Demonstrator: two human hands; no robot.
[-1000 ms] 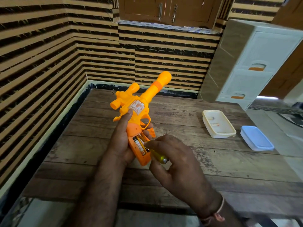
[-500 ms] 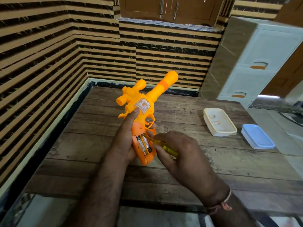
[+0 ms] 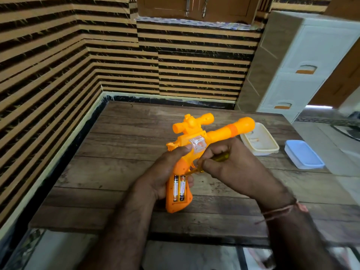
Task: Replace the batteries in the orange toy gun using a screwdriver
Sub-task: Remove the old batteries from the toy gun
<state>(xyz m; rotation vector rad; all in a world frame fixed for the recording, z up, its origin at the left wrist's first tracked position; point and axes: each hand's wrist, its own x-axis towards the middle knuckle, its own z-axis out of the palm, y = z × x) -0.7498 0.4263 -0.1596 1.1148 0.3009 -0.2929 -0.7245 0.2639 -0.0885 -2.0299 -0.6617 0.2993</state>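
Now | left hand grips toy gun | right hand pinches screwdriver

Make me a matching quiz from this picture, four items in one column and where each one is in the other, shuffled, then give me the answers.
Column one:
1. two cylindrical batteries
2. yellow-handled screwdriver
3. cream rectangular plastic container
4. orange plastic toy gun

Column two:
A. gripped in the right hand
B. held by the left hand
C. sitting in the open compartment of the grip
D. on the wooden table, beside the blue plastic lid

Pairs: 1-C, 2-A, 3-D, 4-B
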